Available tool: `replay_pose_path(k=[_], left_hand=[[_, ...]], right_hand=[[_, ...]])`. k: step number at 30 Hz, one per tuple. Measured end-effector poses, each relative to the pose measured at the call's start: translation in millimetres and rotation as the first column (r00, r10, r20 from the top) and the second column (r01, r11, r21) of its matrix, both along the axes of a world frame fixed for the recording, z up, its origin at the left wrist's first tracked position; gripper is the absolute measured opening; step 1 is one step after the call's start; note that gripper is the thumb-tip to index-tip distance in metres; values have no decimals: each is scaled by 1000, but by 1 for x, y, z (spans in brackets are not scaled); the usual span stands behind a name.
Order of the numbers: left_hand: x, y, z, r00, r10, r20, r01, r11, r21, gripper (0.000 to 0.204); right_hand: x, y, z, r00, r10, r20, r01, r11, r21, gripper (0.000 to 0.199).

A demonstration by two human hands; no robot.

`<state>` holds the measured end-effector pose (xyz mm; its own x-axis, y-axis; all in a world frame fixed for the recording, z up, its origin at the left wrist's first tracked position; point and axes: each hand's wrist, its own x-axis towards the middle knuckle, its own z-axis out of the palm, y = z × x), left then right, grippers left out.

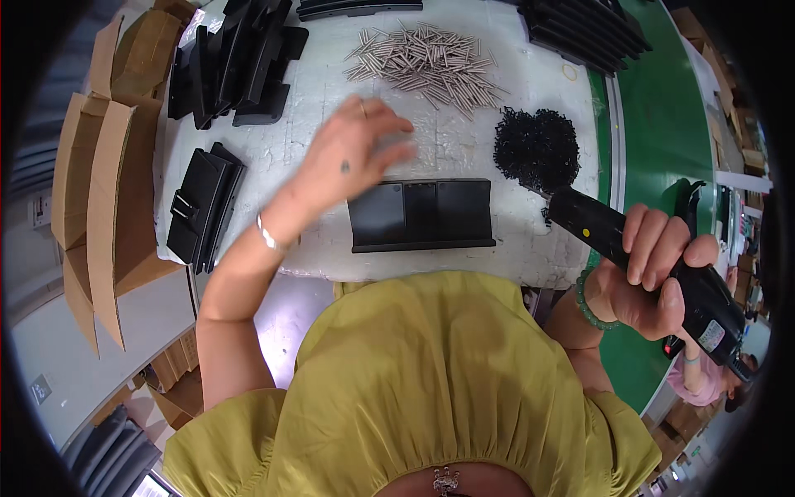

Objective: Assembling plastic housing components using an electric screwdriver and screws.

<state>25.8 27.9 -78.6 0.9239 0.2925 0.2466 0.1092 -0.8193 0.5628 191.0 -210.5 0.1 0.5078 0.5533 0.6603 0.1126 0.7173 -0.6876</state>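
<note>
Right hand (654,277) gripping black screwdriver (638,257) past table edge (530,269).

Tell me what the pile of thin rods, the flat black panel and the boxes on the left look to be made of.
Pile of thin silvery rods: likely metal, going by the pale grey sheen. Flat black rectangular panel: probably moulded plastic, smooth with a matte to satin finish and a raised lip. Brown folded boxes: cardboard, dull brown with visible cut edges.

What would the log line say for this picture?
left hand: open, reaching over white table toward metal pins | right hand: gripping black power screwdriver | black panel: flat on table
</note>
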Motion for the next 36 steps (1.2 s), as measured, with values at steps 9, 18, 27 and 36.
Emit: replay_pose_path(k=[9, 18, 27, 36], left_hand=[[58, 35, -22, 995, 82, 52, -93, 953, 288, 10], [32, 15, 15, 987, 155, 34, -155, 988, 19, 10], [-39, -47, -3, 978, 177, 111, -140, 951, -276, 10], [-43, -54, -23, 954, 196, 225, -157, 971, -180, 15]], right_hand=[[-3, -5, -1, 1000, -18, 2, 18, 1000, 10, 31], [-7, 2, 1, 999, -4, -36, 2, 999, -52, 27], [-23, 40, -9, 947, 320, -31, -321, 933, -164, 32], [-38, 70, -25, 919, 389, 55, -370, 904, -213, 33]])
